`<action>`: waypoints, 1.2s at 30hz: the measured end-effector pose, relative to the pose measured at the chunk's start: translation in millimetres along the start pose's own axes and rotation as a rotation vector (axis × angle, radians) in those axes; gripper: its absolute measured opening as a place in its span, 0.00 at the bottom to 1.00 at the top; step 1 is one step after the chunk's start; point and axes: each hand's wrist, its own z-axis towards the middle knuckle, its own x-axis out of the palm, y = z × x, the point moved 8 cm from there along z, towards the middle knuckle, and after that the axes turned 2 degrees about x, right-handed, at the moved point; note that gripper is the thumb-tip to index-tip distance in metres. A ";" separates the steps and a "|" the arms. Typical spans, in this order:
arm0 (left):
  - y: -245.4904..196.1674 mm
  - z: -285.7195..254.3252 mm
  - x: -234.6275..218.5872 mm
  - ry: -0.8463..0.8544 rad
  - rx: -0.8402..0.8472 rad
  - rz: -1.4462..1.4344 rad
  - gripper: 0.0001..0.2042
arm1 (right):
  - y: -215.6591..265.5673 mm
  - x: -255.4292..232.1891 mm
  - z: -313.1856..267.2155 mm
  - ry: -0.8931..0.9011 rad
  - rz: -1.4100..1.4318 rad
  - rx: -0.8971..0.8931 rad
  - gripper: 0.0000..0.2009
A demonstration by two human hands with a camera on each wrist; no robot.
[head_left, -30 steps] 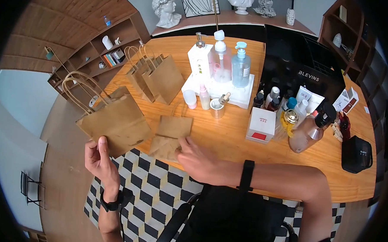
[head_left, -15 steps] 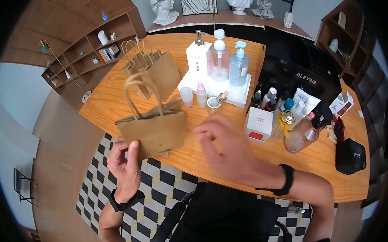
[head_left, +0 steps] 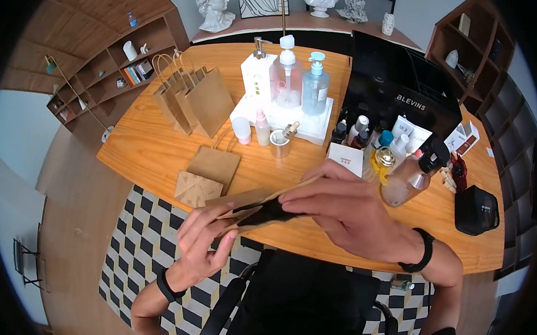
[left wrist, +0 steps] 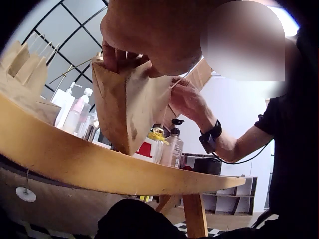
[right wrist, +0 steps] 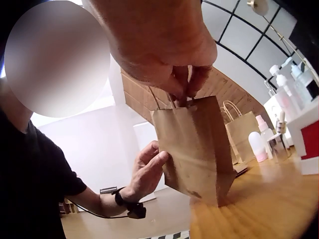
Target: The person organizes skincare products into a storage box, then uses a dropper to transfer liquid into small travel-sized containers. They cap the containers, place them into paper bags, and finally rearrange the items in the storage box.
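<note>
A brown paper bag (head_left: 247, 198) is held between both hands at the table's front edge, its mouth spread and its dark inside showing from above. My left hand (head_left: 204, 239) grips the bag's left end, thumb on the near face, fingers over the far side. At the other end, my right hand (head_left: 353, 212) pinches the rim, fingertips dipping into the mouth; in the right wrist view the bag's front (right wrist: 189, 144) hangs below these fingers. Twisted paper handles (right wrist: 162, 98) show beside the right fingers. Left of the bag, a folded flat paper bag (head_left: 214, 165) lies on the table.
Several upright paper bags (head_left: 205, 102) stand at the back left. Pump bottles (head_left: 315, 89) sit on a white tray (head_left: 309, 130), with small bottles in front. Beyond the right hand are a white box (head_left: 345, 157), cosmetics, a large bottle (head_left: 404, 184) and a black case (head_left: 476, 211).
The left hand has brought the bag right and lowered it to the table's front. The right hand has left the flat bag and taken the held bag's rim, its mouth now spread.
</note>
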 end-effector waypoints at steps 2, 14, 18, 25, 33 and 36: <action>-6.2 2.4 -0.5 0.052 0.030 0.049 0.07 | 11.2 5.7 0.3 0.125 0.048 -0.063 0.16; 8.6 -19.3 35.3 0.203 0.060 -0.056 0.23 | 15.0 38.2 -20.1 0.723 -0.169 0.224 0.25; 6.1 -13.0 38.7 0.156 0.046 -0.196 0.27 | 25.3 47.6 -33.3 0.676 -0.274 -0.043 0.28; 38.7 -19.2 38.7 -0.128 -0.114 -0.339 0.26 | 9.6 52.0 -22.3 0.595 -0.175 0.217 0.29; 44.5 -11.1 64.2 0.227 -0.262 -0.309 0.26 | -27.4 76.3 -60.0 0.651 -0.232 0.131 0.23; 34.5 -14.9 61.5 0.220 -0.191 -0.253 0.27 | -32.1 71.4 -68.5 0.389 -0.350 -0.082 0.22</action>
